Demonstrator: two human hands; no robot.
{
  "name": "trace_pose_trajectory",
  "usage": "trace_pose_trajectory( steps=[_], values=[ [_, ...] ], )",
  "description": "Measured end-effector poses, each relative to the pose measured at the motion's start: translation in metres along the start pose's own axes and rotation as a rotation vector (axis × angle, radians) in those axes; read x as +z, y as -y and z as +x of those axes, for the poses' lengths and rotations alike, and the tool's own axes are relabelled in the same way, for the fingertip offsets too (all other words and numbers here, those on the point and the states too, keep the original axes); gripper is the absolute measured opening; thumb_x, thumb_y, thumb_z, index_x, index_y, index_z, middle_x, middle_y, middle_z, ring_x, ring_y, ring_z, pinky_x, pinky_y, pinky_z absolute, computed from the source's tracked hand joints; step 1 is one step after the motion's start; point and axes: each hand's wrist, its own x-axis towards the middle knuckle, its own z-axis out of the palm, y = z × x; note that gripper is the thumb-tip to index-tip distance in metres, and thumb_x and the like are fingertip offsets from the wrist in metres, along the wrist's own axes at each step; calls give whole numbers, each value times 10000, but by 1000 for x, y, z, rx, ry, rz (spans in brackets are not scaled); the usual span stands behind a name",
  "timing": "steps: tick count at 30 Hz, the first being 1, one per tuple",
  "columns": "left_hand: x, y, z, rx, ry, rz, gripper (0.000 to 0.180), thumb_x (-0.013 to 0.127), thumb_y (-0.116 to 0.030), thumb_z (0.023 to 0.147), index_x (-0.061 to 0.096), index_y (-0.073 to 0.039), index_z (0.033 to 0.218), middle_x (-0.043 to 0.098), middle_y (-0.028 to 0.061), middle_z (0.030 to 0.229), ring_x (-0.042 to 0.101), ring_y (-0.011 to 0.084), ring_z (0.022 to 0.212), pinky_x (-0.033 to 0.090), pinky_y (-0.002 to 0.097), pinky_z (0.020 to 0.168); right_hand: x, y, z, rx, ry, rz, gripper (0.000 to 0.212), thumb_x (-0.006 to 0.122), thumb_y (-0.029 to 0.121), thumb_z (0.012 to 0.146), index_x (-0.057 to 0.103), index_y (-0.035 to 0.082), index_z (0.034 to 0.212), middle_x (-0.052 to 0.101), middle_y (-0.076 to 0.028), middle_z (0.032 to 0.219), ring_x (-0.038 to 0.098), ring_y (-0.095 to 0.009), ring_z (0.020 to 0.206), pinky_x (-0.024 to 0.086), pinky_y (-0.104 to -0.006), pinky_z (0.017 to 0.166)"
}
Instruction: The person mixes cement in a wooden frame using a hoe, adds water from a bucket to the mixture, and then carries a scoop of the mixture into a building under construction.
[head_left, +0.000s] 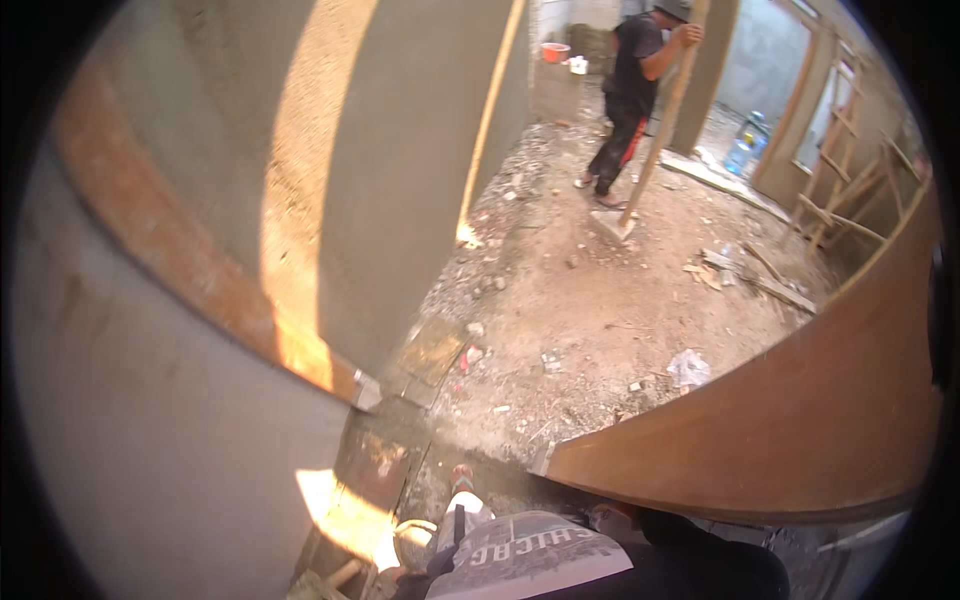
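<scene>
Down at six o'clock, close under the camera: a grey shirt (530, 560) with white printed lettering across it, and dark trousers (700, 570) just beside. Hands out of view, so cannot tell whether open or closed, or holding anything. Nearest at hand: a pale round rim (412, 540), perhaps a bucket, at seven o'clock in a patch of sun, and a broad brown board (800, 430) sweeping from five o'clock up to three, set on edge like a barrier along a drop.

At nine to eleven o'clock, a grey plastered wall (400, 150), smooth and bare, edged by a rusty-brown strip (150, 240) running slantwise, probably a guide for the plaster edge.

Far below at the centre, a dirt floor (600, 300) strewn with rubble and a crumpled white scrap (688, 368), likely an empty wrapper. At twelve o'clock, a co-worker (625, 90) in dark clothes, both hands round a long wooden pole (660, 120), held upright with its lower end on the ground, seemingly for steadying or tamping.

Behind, at twelve, a small orange tub (554, 51) on a ledge, kept off the dirt. At one o'clock, a clear blue water jug (748, 143) standing by a doorway; label too small to tell. At two o'clock, wooden frames (840, 180) leaning against the wall, out of the way.
</scene>
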Motion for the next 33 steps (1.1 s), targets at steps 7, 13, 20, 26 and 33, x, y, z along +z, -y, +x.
trace_pose_trajectory(
  steps=[7,13,20,26,33],
  values=[
    [165,-114,-8,-1,61,344,344,475,-472,739,402,-136,719,396,57,567,417,257,509,378,405,520,-26,95,36,123,-171,129,442,575,298,876,548,162,1296,626,-148,1193,581,-303,1127,432,-398,955],
    [320,-138,-8,4,133,614,343,476,-473,737,393,-142,704,392,50,563,415,254,509,379,404,522,-36,130,87,188,-307,236,446,588,286,871,551,160,1297,628,-145,1185,584,-289,1119,438,-391,941],
    [522,-111,-51,31,229,886,343,478,-475,736,382,-149,686,388,42,559,412,250,508,380,403,525,-59,142,141,270,-490,376,451,603,272,864,555,158,1298,629,-142,1176,588,-273,1108,444,-383,924],
    [662,-68,-103,75,301,1095,344,479,-476,735,372,-156,671,384,35,555,410,247,508,380,403,528,-53,164,135,393,-633,535,457,615,259,858,558,155,1299,631,-140,1169,591,-259,1100,450,-376,910],
    [812,-17,-148,138,370,1289,347,481,-478,733,361,-163,654,379,27,551,407,243,507,381,402,530,-63,226,136,567,-679,715,463,630,245,851,561,153,1300,632,-136,1160,594,-243,1089,457,-368,894]
  ],
)
